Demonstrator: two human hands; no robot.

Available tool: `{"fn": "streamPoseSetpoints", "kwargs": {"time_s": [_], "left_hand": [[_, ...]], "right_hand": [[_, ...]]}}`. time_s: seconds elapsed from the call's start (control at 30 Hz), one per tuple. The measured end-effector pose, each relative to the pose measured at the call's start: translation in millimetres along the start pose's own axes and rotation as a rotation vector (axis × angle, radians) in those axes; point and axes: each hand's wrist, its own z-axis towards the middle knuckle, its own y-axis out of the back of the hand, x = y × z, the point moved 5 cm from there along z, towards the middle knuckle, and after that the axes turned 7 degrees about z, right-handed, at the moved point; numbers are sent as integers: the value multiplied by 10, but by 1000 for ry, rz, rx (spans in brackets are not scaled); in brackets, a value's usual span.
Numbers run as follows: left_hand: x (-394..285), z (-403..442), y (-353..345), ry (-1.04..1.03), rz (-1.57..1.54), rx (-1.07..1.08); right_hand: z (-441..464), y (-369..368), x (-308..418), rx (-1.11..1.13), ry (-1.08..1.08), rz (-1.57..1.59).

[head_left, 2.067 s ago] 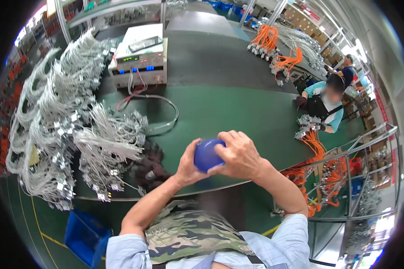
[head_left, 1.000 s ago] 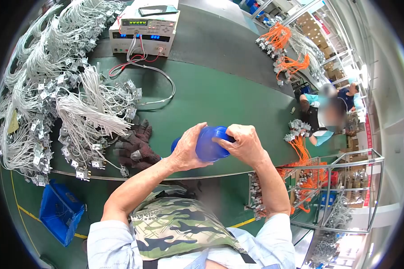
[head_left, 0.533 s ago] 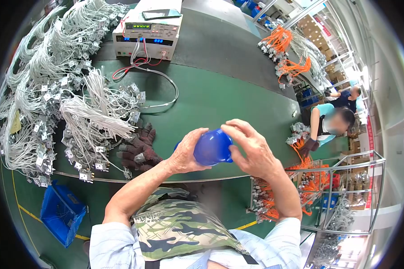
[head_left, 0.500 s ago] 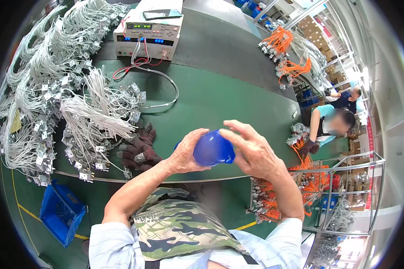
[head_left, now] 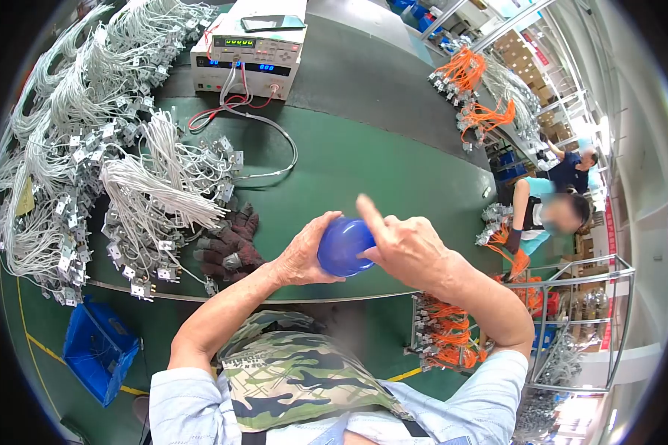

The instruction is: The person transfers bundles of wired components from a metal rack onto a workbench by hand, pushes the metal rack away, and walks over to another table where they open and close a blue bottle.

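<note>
Above the green tabletop, my left hand point(head_left: 303, 252) is closed around the left side of a blue, round, glossy plastic container point(head_left: 341, 248). Only its rounded top faces me, so its exact kind is hard to tell. My right hand point(head_left: 416, 252) is at the container's right side, with the thumb over its edge and the index finger pointing away past it. The other right fingers are curled and partly hidden. A pair of dark brown work gloves point(head_left: 230, 248) lies on the table left of my left hand.
Bundles of white cables with metal connectors point(head_left: 159, 182) cover the table's left part. A power supply point(head_left: 249, 55) with a phone point(head_left: 273, 24) on top stands behind. A blue bin point(head_left: 96, 348) is on the floor at left. A metal rack point(head_left: 549, 282) and co-workers point(head_left: 542, 211) are at right.
My right hand has turned and its fingers have curled, leaving the index extended; its thumb is now on the container's right edge. My left hand keeps its hold. A co-worker's arm has moved.
</note>
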Motion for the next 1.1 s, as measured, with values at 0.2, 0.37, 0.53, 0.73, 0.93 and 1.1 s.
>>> {"fn": "streamPoseSetpoints", "kwargs": {"time_s": [0.2,0.37,0.53,0.73,0.93,1.1], "left_hand": [[-13,7,52,3,23,40],[36,39,35,73,-17,49],[72,85,-6,42,-39,-3],[16,442,-10,49,-138,83],[133,785,-209,61,-121,229],[119,786,-329,-67,116,105]], "right_hand": [[16,-19,3,-141,56,-9],[104,28,19,-255,307,53],[182,-372,-114,-399,265,320],[82,-395,-453,-552,-39,504],[-110,-665,-1203,-624,-496,954],[-149,-687,-1279,-664,-576,848]]}}
